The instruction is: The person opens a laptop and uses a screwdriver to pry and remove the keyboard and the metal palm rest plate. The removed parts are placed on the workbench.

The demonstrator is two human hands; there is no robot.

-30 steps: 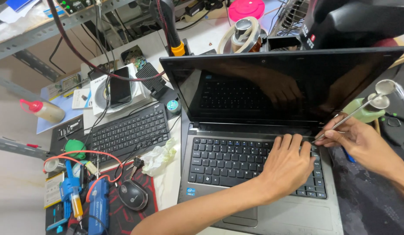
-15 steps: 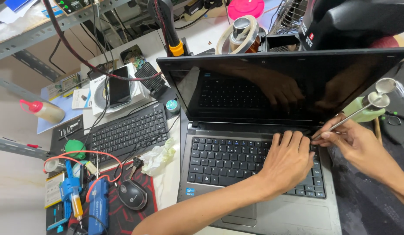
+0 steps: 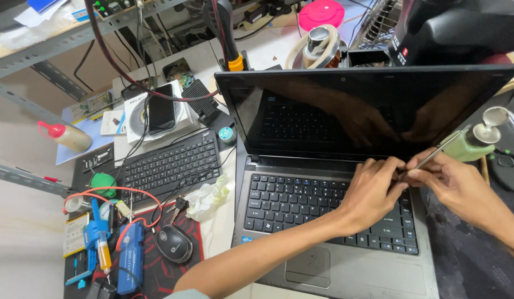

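Metal tool point(image 3: 434, 154) pinched in right hand point(image 3: 456, 185), left hand point(image 3: 373, 191) pressing its tip beside laptop keyboard point(image 3: 301, 202).

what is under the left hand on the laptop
The left hand lies over the upper right of the laptop keyboard; black keys show all round it. The keys beneath the palm are covered, and so is the tip of the thin metal tool the right hand holds.

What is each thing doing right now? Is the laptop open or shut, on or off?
Laptop: lid open, screen dark.
Left hand: resting on the laptop keys, fingertips at the thin metal tool.
Right hand: pinching the thin metal tool.
Phone: lying flat, screen dark.
Spare keyboard: flat on the desk, untouched.
Mouse: untouched.
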